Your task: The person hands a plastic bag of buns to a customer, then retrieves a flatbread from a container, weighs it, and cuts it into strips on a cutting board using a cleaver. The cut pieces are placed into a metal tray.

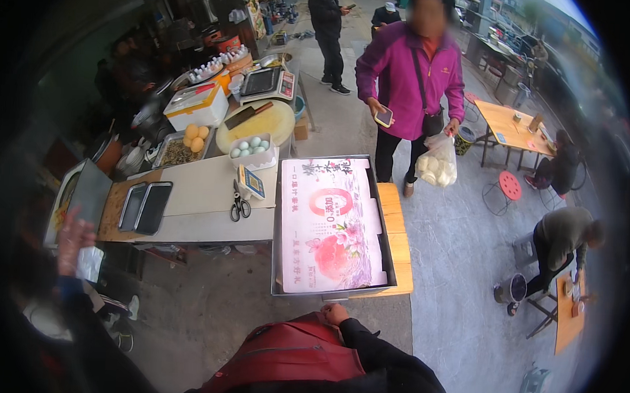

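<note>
My left hand [76, 239] is raised at the far left, blurred, its fingers apart beside a metal-lidded container [90, 186]. Nothing shows in its grasp. My right hand [335, 313] is low in front of my red apron [292, 348], fingers curled; whether it grips anything is hidden. Just beyond it, a pink printed cardboard sheet [303, 217] lies in a large dark metal tray [391, 252]. Left of the tray, black-handled scissors [239, 206] lie on the counter beside a small stand [251, 182] bearing a printed code. Two shallow metal trays [153, 208] lie further left.
Eggs in a white plastic basket [252, 157] stand near a round chopping board [276, 123] with a cleaver [242, 117] and a scale [270, 84]. Across the tray, a person in a purple jacket [399, 79] holds a phone and a plastic bag [438, 162]. Stools [509, 185] and tables stand right.
</note>
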A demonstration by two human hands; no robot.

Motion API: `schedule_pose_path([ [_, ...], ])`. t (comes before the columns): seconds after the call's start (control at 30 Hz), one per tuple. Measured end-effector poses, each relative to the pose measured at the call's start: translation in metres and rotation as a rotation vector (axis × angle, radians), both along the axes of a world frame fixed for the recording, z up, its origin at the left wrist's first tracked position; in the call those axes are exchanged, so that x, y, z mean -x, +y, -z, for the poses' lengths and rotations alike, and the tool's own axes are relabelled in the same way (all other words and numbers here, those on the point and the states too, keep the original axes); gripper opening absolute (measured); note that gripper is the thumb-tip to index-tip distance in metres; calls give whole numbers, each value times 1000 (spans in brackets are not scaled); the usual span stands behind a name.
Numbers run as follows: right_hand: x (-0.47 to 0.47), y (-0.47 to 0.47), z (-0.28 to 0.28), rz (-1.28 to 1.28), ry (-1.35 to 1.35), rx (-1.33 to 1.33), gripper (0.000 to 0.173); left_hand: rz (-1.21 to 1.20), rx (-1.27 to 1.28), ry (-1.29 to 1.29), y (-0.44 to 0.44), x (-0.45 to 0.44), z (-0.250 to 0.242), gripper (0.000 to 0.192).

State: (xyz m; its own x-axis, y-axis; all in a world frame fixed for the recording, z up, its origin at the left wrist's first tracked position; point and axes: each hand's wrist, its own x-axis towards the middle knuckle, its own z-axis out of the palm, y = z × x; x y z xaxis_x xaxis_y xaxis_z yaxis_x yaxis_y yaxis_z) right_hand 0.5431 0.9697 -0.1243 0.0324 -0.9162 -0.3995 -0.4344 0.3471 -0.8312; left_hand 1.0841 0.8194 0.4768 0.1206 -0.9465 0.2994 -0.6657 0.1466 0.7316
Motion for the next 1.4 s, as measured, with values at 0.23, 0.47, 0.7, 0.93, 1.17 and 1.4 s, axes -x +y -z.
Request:
schedule_pose_path([
  [0.23, 14, 7, 1, -91, 120, 8, 24, 448, -1024, 130, 25, 132, 266, 62],
  [0.47, 16, -2, -24, -187, 70, 73, 21, 854, -1161, 161, 72, 217, 343, 49],
  [0.7, -19, -44, -103, -535, 158, 238, 33, 785, -644, 14, 48, 273, 358, 31],
  [0.93, -89, -74, -211, -854, 81, 379, 35, 912, -363, -167, 22, 343, 351, 32],
  [1.17, -98, -70, -240, -920, 187, 80, 40, 1003, -912, -10, 32, 331, 386, 65],
  [1.4, -167, -67, -88, -834, 323, 147, 40, 828, -992, 13, 33, 331, 402, 65],
])
